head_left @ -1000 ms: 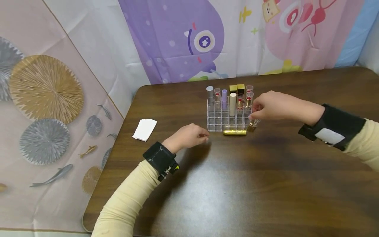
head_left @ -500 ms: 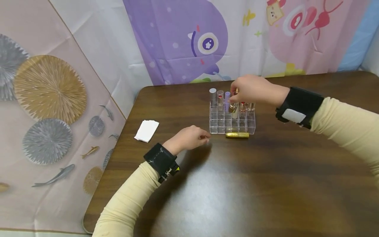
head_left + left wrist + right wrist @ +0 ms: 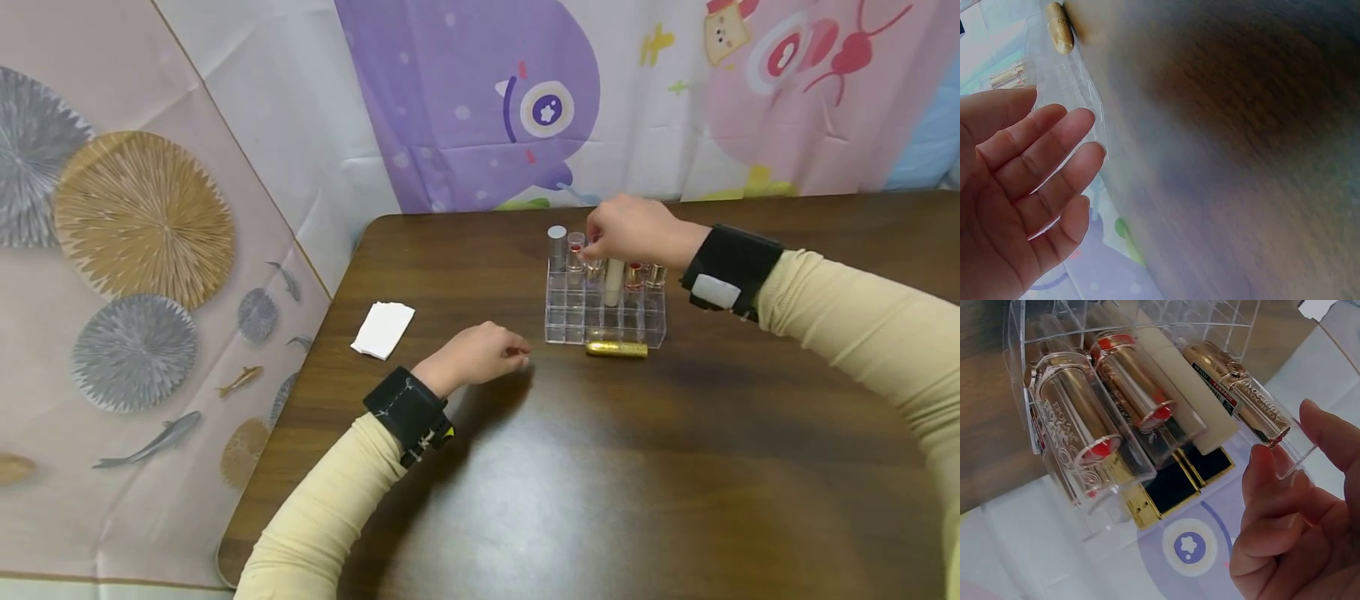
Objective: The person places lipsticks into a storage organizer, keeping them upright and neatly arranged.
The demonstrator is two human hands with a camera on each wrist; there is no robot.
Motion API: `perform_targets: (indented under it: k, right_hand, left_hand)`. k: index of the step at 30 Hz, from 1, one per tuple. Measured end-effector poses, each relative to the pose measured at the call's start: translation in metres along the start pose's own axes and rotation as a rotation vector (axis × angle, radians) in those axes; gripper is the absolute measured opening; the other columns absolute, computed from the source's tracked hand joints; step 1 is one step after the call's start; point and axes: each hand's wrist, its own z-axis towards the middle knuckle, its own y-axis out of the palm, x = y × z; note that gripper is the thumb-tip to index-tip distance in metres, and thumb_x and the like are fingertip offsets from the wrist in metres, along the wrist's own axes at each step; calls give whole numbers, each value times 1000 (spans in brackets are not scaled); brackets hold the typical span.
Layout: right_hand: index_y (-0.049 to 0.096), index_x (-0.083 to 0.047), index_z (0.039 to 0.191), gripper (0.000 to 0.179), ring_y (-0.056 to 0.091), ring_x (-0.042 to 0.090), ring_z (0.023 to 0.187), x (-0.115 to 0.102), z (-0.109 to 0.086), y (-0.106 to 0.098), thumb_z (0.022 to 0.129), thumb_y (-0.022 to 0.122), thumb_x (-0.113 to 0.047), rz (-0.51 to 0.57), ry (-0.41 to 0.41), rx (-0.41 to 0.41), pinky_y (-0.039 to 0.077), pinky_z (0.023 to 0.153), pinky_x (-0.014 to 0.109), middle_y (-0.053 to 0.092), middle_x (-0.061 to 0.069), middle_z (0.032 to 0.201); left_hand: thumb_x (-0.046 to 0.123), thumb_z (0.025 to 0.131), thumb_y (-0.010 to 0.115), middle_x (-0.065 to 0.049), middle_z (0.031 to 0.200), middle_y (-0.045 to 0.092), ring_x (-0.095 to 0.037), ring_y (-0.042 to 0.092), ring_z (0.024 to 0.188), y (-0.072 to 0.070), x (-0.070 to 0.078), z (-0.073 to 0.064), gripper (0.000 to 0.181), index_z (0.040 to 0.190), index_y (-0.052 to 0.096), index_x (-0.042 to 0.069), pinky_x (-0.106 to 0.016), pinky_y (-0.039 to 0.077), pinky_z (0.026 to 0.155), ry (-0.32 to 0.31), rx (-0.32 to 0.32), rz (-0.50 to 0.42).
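My right hand (image 3: 630, 229) is over the back rows of a clear lipstick organizer (image 3: 566, 312). In the right wrist view its thumb and fingers pinch the clear cap of a gold lipstick (image 3: 1232, 390), whose lower end stands in a compartment. A cream tube (image 3: 1213, 419) stands beside that lipstick, then two gold lipsticks with red tips showing through clear caps. My left hand (image 3: 480, 354) hovers low over the table, left of the organizer, fingers loosely bent and holding nothing. A gold tube (image 3: 617, 349) lies along the organizer's front edge.
A stack of white tissues (image 3: 382, 330) lies on the left of the brown table (image 3: 600, 483). A silver-grey tube (image 3: 557, 248) stands at the organizer's back left corner. Black-and-gold square caps (image 3: 1172, 490) show behind the cream tube. A printed curtain (image 3: 480, 108) hangs behind the table.
My right hand has carried the gold lipstick from the organizer's right side to a compartment near its middle and lowered it there. My left hand has stayed about where it was.
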Motion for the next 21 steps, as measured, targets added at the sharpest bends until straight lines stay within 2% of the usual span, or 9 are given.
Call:
perform_targets:
  k: [9,21]
  right_hand:
    - [65,-8,82,24,51,17,57,3,0,2,87,60,-31,-9,1,5,36,47,29,60,4,73]
    - [66,-9,83,23,53,19,65,-1,1,7,85,63,-31,-35,-7,-15,40,54,32,62,5,79]
  left_hand:
    - [18,91,56,-5,104,68,-15,63,91,0,2,2,24,109,67,6,-32,49,81,10,0,2]
    - [19,91,55,-4,106,67,-15,63,92,2,4,5,25,111,66,7,-31,49,81,-4,-21,-2]
